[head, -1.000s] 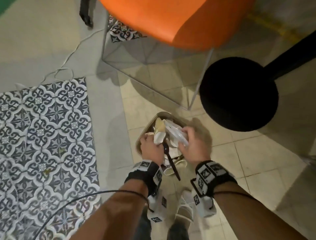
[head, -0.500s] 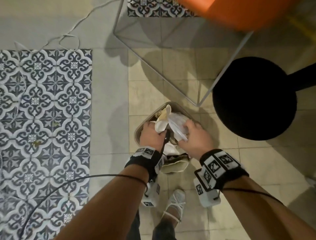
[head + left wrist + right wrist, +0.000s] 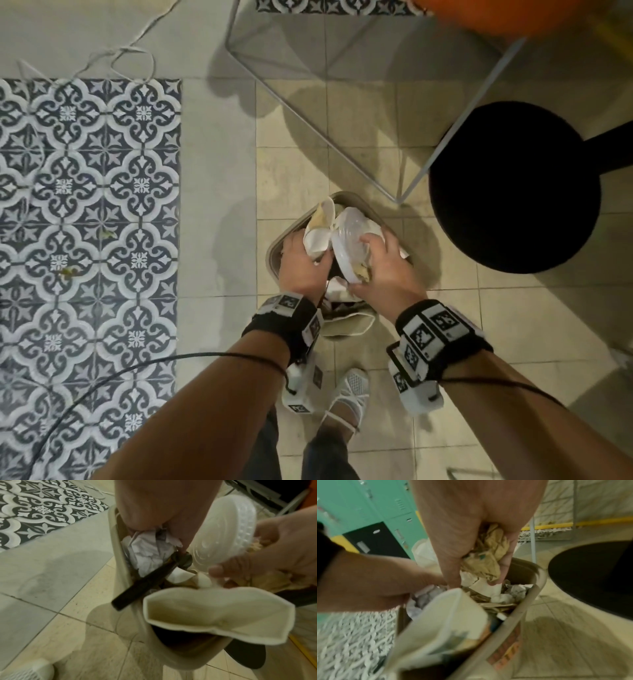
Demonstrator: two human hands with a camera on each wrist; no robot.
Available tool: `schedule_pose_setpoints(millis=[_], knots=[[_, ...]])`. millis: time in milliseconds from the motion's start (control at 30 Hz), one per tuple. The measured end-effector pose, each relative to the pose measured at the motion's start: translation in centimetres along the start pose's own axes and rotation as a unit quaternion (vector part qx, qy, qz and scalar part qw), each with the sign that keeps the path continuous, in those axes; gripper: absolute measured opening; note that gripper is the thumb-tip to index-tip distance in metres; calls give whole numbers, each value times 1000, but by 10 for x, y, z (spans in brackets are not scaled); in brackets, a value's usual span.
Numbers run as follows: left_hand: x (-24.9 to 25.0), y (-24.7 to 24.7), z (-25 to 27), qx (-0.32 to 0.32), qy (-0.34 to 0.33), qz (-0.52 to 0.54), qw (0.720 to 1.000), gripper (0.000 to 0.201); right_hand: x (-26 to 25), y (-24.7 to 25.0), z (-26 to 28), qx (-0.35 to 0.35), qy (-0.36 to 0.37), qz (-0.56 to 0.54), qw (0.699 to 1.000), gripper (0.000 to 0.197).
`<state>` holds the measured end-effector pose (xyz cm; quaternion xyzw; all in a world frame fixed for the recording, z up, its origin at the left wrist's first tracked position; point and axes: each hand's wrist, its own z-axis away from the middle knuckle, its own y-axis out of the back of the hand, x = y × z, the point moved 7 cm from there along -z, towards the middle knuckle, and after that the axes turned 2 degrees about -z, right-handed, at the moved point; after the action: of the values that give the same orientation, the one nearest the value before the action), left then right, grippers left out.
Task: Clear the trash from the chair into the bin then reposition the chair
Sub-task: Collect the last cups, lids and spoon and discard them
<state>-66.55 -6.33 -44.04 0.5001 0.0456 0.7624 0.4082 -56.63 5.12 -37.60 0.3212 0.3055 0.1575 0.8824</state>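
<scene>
Both hands over beige bin [image 3: 274,251], packed with trash.
Left hand [image 3: 301,263] gripping crumpled white paper [image 3: 149,553]; right hand [image 3: 383,270] clutching round plastic lid [image 3: 349,240] and crumpled brown paper [image 3: 489,555].

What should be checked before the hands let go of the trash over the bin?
1. Left hand over the bin: ok.
2. Right hand over the bin: ok.
3. Plastic lid inside the rim: not ok, it stands up above it.
4. Room left in the bin: not ok, crumpled paper and a foam tray already reach the top.
5. Black utensil inside the bin: not ok, it sticks out over the rim.
6. Chair seat cleared: cannot tell.
</scene>
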Motion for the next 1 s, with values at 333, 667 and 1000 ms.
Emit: schedule_pose_setpoints(millis=[333, 667, 1000], knots=[[7, 4, 12, -82, 10, 77, 994, 63, -8, -16, 5, -15, -19, -155, 988, 100], [31, 20, 29, -194, -48, 60, 978, 76, 2, -10, 11, -13, -19, -183, 983, 105], [35, 39, 27, -90, -120, -127, 981, 77, 3, -4, 22, 14, -8, -210, 978, 93]])
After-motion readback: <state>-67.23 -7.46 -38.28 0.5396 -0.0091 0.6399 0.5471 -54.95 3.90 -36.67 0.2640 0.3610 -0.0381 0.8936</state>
